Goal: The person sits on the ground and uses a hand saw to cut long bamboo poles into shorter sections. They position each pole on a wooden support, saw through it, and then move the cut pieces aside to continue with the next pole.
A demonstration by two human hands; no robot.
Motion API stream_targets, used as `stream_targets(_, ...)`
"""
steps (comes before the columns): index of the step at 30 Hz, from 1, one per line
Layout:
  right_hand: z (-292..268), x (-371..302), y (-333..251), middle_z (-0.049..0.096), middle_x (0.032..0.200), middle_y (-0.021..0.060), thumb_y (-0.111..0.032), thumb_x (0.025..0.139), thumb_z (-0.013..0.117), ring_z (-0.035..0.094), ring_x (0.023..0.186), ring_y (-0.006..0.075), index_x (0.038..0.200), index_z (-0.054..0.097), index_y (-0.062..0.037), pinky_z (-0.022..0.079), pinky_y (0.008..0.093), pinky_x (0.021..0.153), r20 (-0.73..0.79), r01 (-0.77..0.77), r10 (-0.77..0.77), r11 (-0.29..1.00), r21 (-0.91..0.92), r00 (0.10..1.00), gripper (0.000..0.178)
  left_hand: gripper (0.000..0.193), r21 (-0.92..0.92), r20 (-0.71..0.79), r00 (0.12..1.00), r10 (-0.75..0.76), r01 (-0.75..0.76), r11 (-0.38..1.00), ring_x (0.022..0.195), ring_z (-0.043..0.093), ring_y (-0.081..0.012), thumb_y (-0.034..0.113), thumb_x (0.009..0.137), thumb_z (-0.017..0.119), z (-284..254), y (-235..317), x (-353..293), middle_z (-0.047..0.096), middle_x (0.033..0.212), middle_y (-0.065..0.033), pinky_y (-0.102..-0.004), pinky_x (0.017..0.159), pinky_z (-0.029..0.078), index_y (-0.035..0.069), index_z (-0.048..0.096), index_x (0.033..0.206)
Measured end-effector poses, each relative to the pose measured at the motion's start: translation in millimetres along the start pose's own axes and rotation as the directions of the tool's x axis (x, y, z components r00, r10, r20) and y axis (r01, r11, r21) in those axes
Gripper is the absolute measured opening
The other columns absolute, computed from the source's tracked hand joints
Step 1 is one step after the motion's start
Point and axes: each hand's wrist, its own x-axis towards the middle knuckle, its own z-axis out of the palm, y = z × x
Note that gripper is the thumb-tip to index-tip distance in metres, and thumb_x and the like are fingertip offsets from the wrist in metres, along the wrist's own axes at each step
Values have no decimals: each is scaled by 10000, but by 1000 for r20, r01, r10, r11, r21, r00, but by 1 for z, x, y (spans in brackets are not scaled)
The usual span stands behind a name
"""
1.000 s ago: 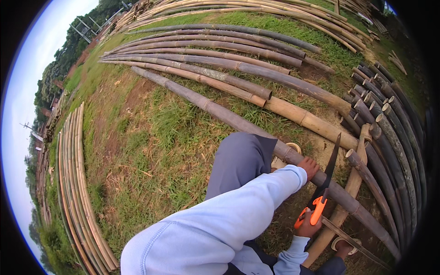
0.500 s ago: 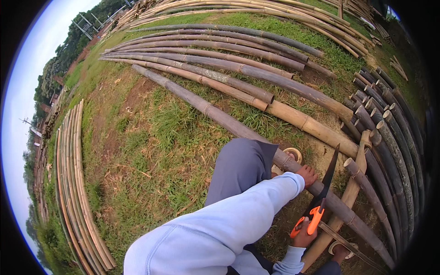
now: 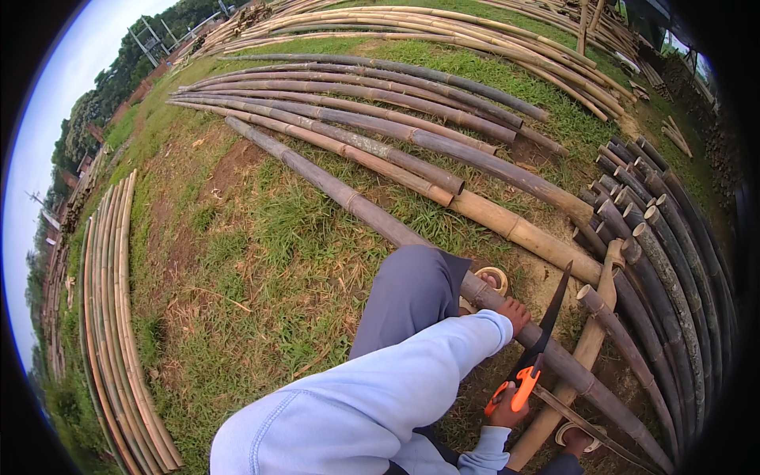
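Observation:
My left hand (image 3: 514, 315) is wrapped over a long dark bamboo pole (image 3: 372, 215) that runs slantwise from the far left to the lower right. In my right hand (image 3: 507, 408) is a hand saw (image 3: 546, 332) with an orange handle and a black, tapering blade. The blade lies across the pole just right of my left hand, its tip pointing up and away. Whether the teeth have cut into the bamboo I cannot tell. Close to the saw, the pole crosses over a thick tan bamboo piece (image 3: 587, 352) on the ground.
A dense stack of dark cut bamboo (image 3: 673, 261) stands at the right. Several long poles (image 3: 443, 146) lie beyond mine, with a tan bundle (image 3: 443, 30) farther off. More poles (image 3: 119, 317) lie on the grass at left. My sandalled foot (image 3: 492, 279) is beside the pole.
The whole scene has shifted slightly left in the view. My left hand keeps its grip on the pole, and the saw stays across it in my right hand.

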Motion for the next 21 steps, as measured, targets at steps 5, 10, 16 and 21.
stream_targets(5,1,-1,4,555,652,33,-154,986,675,534,526,123,881,570,-38,428,286,494,7,53,-53,999,-9,999,188,353,66,23,1000,17,-18,998,1192,577,-280,230,961,541,-22,-6,-12,640,1244,-104,-434,1009,405,148,622,1295)
stream_targets(10,1,-2,5,567,661,37,-121,968,685,550,544,127,873,566,-40,451,292,521,16,97,-96,993,-66,995,172,315,38,172,985,-4,-3,999,1183,585,-283,244,935,586,-40,-6,-6,642,1232,-106,-424,1020,416,136,669,1219)
stream_targets(16,1,-2,4,571,661,40,-91,959,681,556,553,130,869,566,-38,461,298,535,28,99,-98,995,-24,995,156,327,-1,191,981,-39,40,999,1201,594,-269,243,916,611,-41,-4,-3,655,1232,-90,-418,1003,444,119,673,1212)
stream_targets(21,3,-3,0,567,658,39,-76,959,668,550,551,131,867,565,-37,458,300,532,29,82,-81,997,-8,996,144,366,5,254,967,-29,28,1000,1204,607,-277,240,909,620,-43,-5,0,658,1278,-98,-420,1014,452,108,653,1249)
